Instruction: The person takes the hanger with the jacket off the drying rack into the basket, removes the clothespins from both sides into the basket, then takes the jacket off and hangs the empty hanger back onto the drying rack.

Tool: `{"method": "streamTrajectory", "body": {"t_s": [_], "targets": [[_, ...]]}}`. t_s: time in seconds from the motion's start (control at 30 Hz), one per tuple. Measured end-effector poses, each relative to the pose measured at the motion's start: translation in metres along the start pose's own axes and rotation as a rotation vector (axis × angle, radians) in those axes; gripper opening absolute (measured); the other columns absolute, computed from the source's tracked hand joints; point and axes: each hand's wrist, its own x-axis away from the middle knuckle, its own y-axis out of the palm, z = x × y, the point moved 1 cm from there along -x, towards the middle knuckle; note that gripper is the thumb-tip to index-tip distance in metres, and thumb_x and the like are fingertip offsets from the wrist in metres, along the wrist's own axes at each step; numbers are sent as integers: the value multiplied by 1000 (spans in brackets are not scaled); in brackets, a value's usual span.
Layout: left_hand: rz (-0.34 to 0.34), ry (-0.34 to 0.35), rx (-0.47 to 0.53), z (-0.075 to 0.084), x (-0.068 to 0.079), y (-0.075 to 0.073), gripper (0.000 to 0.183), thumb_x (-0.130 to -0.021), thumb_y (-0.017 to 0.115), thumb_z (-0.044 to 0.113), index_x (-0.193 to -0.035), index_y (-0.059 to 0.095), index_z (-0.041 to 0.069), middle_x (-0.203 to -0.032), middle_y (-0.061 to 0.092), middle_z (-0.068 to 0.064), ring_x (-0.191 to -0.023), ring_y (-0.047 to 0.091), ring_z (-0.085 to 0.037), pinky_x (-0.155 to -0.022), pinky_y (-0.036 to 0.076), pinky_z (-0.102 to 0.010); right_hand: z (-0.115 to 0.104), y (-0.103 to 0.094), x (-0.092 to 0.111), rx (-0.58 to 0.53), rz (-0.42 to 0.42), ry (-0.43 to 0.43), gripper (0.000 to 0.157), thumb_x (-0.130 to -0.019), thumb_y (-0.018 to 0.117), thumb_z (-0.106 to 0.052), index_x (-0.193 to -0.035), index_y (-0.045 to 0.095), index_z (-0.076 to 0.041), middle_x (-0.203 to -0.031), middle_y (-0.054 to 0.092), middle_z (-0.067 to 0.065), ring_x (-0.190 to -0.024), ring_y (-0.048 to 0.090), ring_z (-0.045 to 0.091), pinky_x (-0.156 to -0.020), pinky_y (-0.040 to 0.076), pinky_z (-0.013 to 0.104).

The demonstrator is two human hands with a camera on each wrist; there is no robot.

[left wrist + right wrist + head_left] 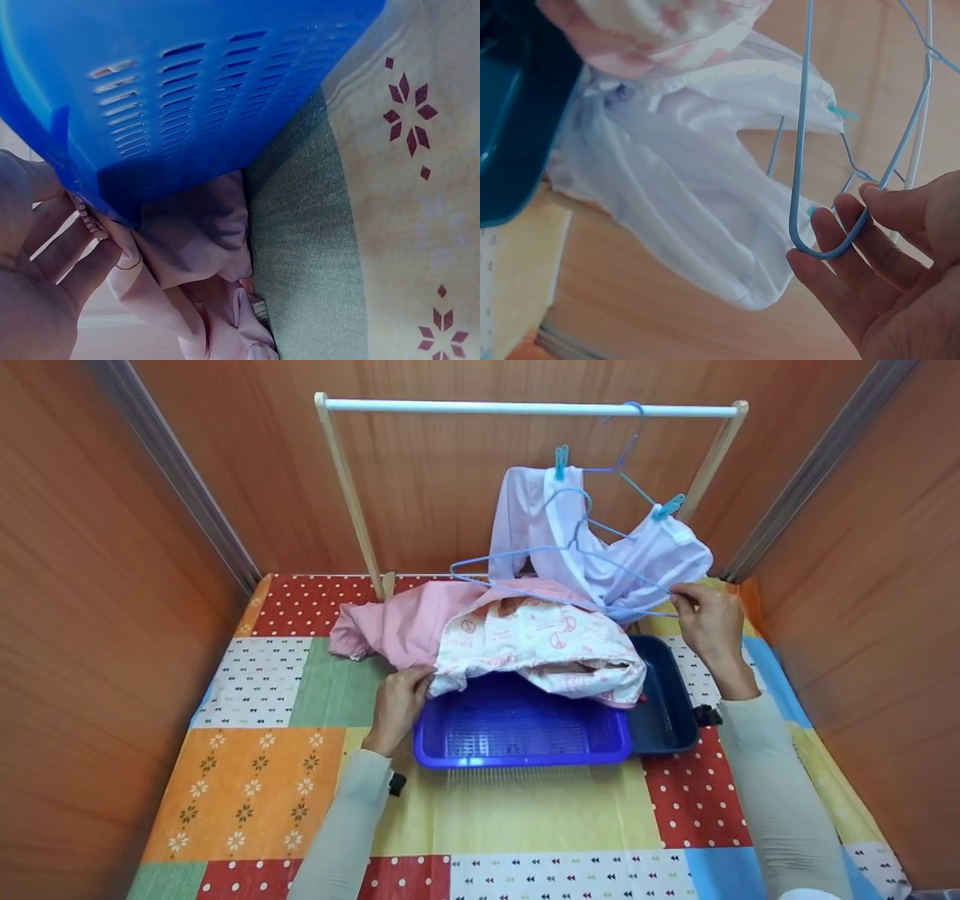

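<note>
Patchwork tablecloth (pixel 405 832), enclosed by wooden walls (pixel 247 472); pink garment with white printed part (pixel 517 641), draped over the basket (pixel 517 762), its near-left edge pinched by the left hand (pixel 397 705); blue hanger (pixel 798 142), one end gripped between thumb and fingers of the right hand (pixel 712 626); garment judged light, soft, limp, best taken by its edge; hanger judged thin, springy, best held at a corner; movement bounded by hung white clothes (pixel 525 510) behind and dark tray (pixel 664 690) at right, wider room offered leftward
</note>
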Motion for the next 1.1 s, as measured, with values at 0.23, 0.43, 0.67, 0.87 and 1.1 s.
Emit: {"method": "streamTrajectory", "body": {"t_s": [0.23,0.43,0.67,0.87,1.1], "targets": [[-2,5,-4,1,0,-1,14,-88,70,6,-99,77,6,-98,77,-10,-93,74,-26,-82,57,-42,-21,9,-17,-33,-16,6,16,-92,65,-5,-101,76,1,-94,74,22,-84,69,39,-73,52,51],[5,16,0,1,-1,-1,13,-88,70,6,-98,77,7,-97,77,-9,-92,74,-26,-81,57,-42,-41,15,-30,-23,-10,22,18,-93,64,-9,-103,76,-1,-96,75,20,-87,70,37,-77,54,52],[20,4,-3,-1,2,-2,11,-88,71,7,-96,78,7,-96,77,-8,-90,74,-26,-80,57,-42,-61,25,-44,-34,-32,42,19,-94,63,-12,-104,76,-3,-99,75,18,-91,70,35,-78,54,51],[27,22,-3,0,1,-2,12,-87,71,6,-96,78,6,-96,77,-9,-90,74,-25,-80,57,-41,-77,33,-53,-43,-51,63,20,-94,63,-13,-106,76,-5,-100,75,16,-92,71,32,-80,55,48],[14,12,13,1,0,-1,11,-88,70,7,-96,78,7,-94,77,-8,-89,74,-25,-80,57,-41,-96,37,-71,-11,-49,56,19,-94,63,-13,-104,77,-7,-98,76,13,-90,71,31,-79,53,49]]}}
